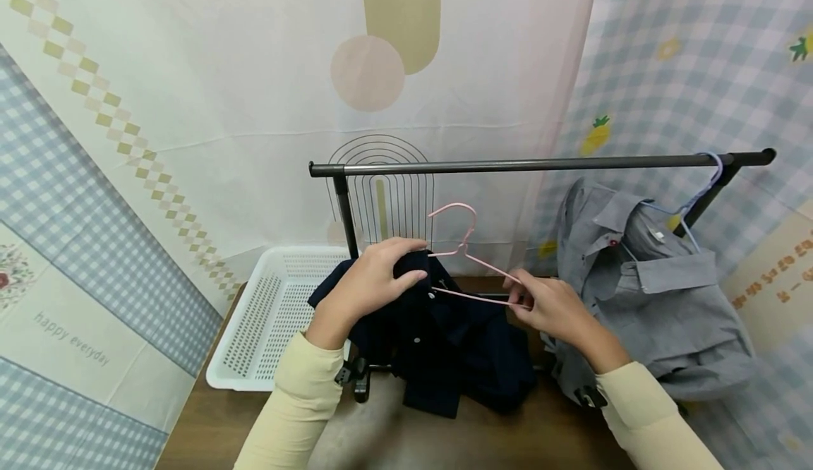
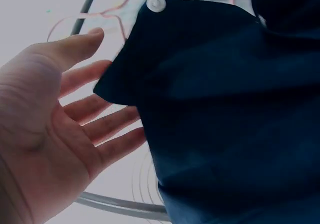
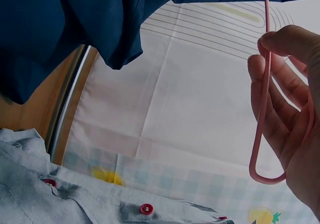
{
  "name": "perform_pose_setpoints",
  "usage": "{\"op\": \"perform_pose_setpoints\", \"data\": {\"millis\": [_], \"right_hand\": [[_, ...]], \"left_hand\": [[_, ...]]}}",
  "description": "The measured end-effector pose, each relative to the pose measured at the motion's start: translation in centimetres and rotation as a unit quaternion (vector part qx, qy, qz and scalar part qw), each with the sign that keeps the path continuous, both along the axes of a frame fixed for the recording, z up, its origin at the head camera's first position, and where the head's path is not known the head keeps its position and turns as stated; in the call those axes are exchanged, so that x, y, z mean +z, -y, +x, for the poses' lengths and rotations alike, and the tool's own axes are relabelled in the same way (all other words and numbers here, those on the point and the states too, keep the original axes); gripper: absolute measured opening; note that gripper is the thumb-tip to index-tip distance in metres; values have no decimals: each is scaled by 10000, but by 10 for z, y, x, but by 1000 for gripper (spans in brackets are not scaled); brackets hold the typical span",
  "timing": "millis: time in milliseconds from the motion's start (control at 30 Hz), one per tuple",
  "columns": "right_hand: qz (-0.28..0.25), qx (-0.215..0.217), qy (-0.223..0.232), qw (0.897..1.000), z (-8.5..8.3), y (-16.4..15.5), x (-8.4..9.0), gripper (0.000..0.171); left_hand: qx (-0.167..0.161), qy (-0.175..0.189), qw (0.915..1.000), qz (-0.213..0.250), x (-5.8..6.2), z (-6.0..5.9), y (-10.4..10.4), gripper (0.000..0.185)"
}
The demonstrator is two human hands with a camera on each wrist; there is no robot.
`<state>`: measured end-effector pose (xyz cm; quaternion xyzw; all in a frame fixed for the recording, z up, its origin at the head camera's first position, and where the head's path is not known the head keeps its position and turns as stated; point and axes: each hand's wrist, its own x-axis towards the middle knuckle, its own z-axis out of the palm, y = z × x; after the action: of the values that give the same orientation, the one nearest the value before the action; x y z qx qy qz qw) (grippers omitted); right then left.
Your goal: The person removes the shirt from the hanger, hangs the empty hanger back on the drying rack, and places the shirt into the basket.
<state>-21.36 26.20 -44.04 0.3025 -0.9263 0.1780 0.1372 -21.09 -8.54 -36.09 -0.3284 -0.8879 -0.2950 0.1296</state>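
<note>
A dark navy shirt (image 1: pixel 416 364) with white buttons hangs in front of me, one end of a pink hanger (image 1: pixel 489 264) inside its collar. My right hand (image 1: pixel 552 304) pinches the hanger's bare end between thumb and fingers; its hook points up. In the right wrist view the pink hanger (image 3: pixel 262 119) runs past the fingertips, its rounded end by the palm. My left hand (image 1: pixel 375 283) is at the collar's left side. In the left wrist view its fingers reach behind the navy cloth (image 2: pixel 210 98), while the thumb stands apart, gripping nothing.
Behind the shirt runs a black rack bar (image 1: pixel 508 166). At right a grey shirt (image 1: pixel 673 329) hangs from it on a blue hanger (image 1: pixel 714 184). A white perforated basket (image 1: pixel 244 346) sits at left on the wooden table (image 1: pixel 209 424). Patterned curtains stand behind.
</note>
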Motion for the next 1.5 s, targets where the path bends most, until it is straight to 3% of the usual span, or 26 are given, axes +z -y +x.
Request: {"op": "perform_pose_setpoints", "data": {"millis": [500,967,1300,1500], "right_hand": [[-83,107,-557,9984,7,-9,-1,34],[102,100,-762,9970,13,-21,12,34],[619,-265,-463,9967,23,-33,30,30],[844,-427,-329,9950,34,-45,42,30]], "left_hand": [[-125,-470,9984,300,-23,-11,6,28],[30,-950,9940,533,-27,-15,8,24],[150,-885,9931,760,-32,-19,18,25],[471,-932,9894,1006,-39,-23,22,23]]}}
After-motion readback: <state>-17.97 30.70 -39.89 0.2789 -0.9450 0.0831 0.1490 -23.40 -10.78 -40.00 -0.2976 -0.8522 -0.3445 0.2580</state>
